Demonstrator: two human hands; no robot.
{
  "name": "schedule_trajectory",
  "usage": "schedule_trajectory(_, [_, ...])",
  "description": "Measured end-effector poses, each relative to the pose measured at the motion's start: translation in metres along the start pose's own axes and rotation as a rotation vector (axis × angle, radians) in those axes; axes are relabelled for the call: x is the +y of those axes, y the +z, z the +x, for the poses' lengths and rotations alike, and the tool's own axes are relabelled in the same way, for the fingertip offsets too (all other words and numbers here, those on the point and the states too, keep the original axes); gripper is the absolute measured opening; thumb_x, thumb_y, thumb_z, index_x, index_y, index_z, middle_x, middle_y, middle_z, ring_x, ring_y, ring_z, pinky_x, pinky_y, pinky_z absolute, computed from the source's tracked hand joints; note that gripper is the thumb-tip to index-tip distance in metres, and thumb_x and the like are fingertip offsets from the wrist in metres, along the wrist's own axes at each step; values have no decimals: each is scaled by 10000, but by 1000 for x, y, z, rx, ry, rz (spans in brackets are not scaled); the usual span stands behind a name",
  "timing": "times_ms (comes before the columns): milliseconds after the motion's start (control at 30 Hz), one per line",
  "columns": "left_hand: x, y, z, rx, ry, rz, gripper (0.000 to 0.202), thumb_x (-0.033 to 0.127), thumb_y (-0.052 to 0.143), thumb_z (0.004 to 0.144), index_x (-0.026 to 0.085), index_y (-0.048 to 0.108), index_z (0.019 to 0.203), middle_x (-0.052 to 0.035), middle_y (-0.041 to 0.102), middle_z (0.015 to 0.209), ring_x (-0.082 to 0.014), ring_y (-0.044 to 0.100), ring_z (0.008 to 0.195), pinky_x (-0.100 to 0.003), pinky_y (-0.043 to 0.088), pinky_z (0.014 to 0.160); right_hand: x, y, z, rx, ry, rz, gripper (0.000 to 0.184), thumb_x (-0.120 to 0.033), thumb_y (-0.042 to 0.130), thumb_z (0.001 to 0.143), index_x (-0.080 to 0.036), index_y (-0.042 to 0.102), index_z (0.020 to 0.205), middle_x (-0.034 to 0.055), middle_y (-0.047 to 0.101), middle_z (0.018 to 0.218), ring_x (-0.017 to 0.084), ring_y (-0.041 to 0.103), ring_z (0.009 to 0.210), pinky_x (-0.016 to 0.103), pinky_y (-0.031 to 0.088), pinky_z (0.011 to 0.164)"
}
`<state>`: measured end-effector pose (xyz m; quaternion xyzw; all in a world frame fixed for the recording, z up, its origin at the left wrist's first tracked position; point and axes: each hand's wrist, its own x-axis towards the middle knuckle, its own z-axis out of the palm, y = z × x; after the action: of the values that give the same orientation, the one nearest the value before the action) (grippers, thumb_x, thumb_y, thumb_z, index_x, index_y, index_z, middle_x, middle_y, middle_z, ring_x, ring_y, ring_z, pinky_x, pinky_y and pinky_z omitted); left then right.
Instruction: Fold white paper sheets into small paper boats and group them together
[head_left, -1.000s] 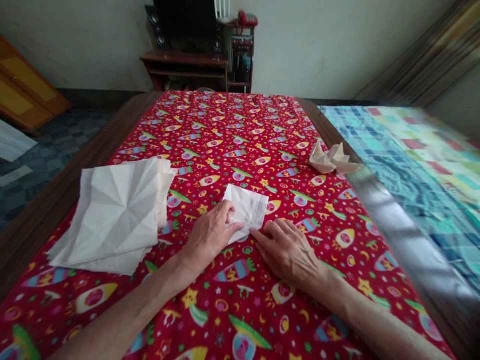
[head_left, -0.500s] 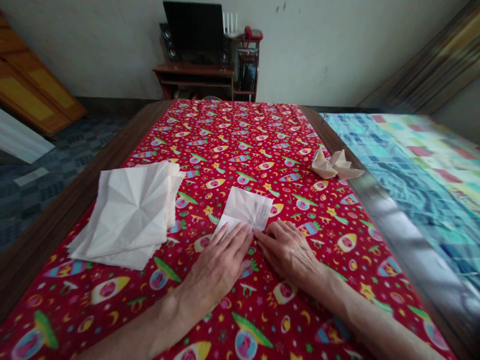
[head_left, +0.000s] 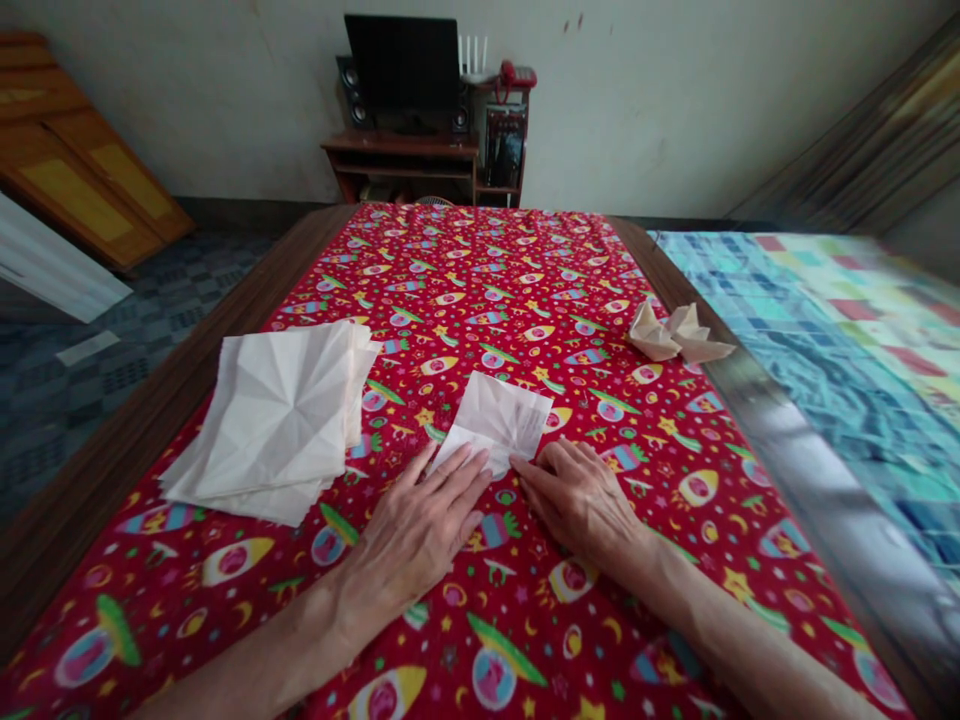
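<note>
A small folded sheet of paper (head_left: 504, 412) with star-like creases lies on the red patterned cloth. Faint print shows at its right side, and the near edge is folded over. My left hand (head_left: 429, 510) rests flat on the near left part of the paper, its fingers stretched out. At the near right corner, my right hand (head_left: 581, 497) touches the paper with its index fingertip. The other fingers of that hand are curled in and the thumb is mostly hidden. To the left sits a stack of larger creased sheets (head_left: 281, 410).
Two folded paper shapes (head_left: 679, 333) stand by the right edge of the cloth (head_left: 487, 300). A bed (head_left: 817, 350) adjoins the table's right side. Beyond the far end are a desk (head_left: 401, 145) with a monitor (head_left: 403, 70) and a red telephone (head_left: 517, 75).
My left hand has slid slightly left and toward me along the paper, baring more of its near edge. My right hand stays at the corner. The whole view has shifted a little.
</note>
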<state>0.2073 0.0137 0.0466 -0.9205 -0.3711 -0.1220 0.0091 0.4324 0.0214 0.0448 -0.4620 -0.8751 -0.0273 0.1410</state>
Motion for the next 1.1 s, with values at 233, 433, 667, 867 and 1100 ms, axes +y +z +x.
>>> schedule_trajectory(233, [-9,-4,-26,53,-20,42,360,229,389,969,178,505,1306,-30,515,1376,-196,405,1320,-421,291,1114,1,2,-1,18,-13,11,250,-256,443,934,-212,656,1058,48,546,767,166,459,697,299,346,642])
schedule_trajectory(433, [-17,0,-31,133,12,0,321,222,372,973,167,587,1205,-50,582,1299,-192,466,1262,-396,361,1072,5,2,10,79,2,104,220,-270,479,926,-196,679,874,52,550,777,157,474,698,275,376,615])
schedule_trajectory(667, [-11,-16,-2,101,29,-78,191,191,438,948,141,613,1009,-65,643,1057,-195,562,1041,-380,447,961,31,3,48,182,122,-34,303,-338,614,846,-167,611,1098,170,516,1205,291,484,1046,408,427,821])
schedule_trajectory(867, [-16,-18,17,-21,99,-15,285,131,447,928,177,547,1190,-57,582,1227,-189,523,1115,-355,408,979,45,2,41,104,168,266,227,-214,536,866,-155,577,1082,53,625,838,153,574,710,248,422,618])
schedule_trajectory(1100, [-53,-11,42,33,176,101,296,109,493,898,185,594,1165,-56,572,1270,-212,480,1181,-391,388,1020,12,1,-2,94,180,473,227,-198,512,875,-173,539,1099,25,636,782,134,589,667,224,425,583])
